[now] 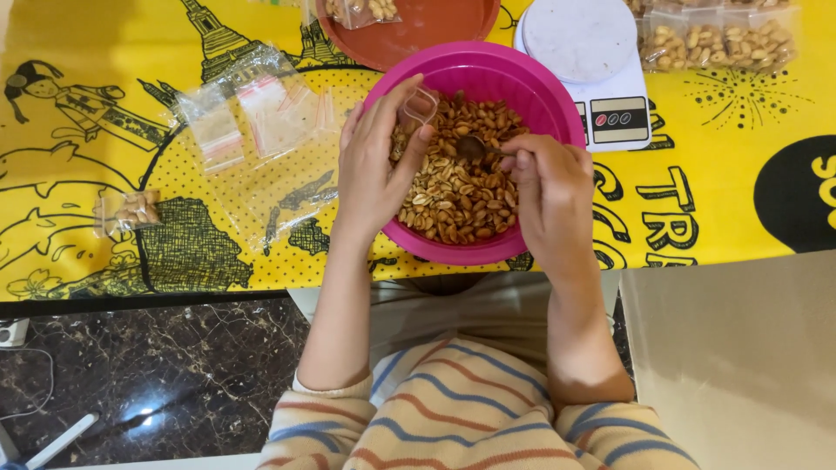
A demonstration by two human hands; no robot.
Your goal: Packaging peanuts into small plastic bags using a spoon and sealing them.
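1. Peanuts (453, 187) fill the pink bowl (522, 78), our landmark on the yellow printed tabletop (723, 174).
2. We hold our left hand (376, 161) over the bowl's left side, fingers pinching a small clear bag (420, 106) held open above the peanuts.
3. We close our right hand (549, 187) around a spoon (475, 148) whose bowl rests on the peanuts near the bowl's centre.
4. Behind the bowl to its right stands a white kitchen scale (583, 61); behind it lies a brown tray (418, 26).
5. Left of the bowl lie empty clear bags (252, 109); a filled bag (131, 211) lies farther left.
6. Filled peanut bags (714, 42) lie right of the scale.
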